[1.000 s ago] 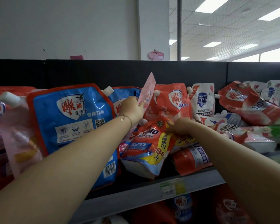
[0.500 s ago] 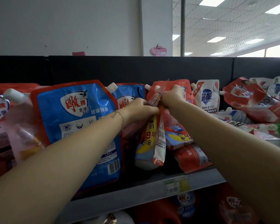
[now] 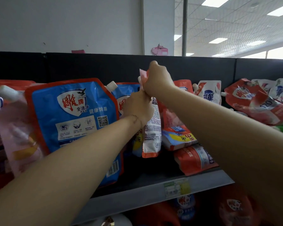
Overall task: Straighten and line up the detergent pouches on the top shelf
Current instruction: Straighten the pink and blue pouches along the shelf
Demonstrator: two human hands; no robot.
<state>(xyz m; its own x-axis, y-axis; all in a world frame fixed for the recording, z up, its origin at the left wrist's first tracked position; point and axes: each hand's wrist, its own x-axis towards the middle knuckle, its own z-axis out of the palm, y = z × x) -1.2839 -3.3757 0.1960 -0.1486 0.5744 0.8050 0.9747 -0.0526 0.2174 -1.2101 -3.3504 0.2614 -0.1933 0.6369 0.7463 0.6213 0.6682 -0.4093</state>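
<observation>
Higher now than half a second ago, the right hand [image 3: 157, 79] pinches the top edge of the red-and-white pouch [image 3: 152, 132], while the left hand [image 3: 137, 108] grips it just below. The pouch hangs edge-on, its base seemingly clear of the top shelf [image 3: 137, 199], probably so it can be stood upright in the gap beside the big blue pouch [image 3: 72, 119]. To the right, other pouches [image 3: 252, 101] lie toppled against the black back panel [image 3: 88, 66]. Ceiling lights glow beyond.

A narrow red-and-white pouch [image 3: 151, 128] is upright and edge-on near the middle of the top shelf [image 3: 137, 198], a big blue pouch [image 3: 72, 119] stands just left of it, and red pouches [image 3: 258, 101] lie tumbled toward the right end.
</observation>
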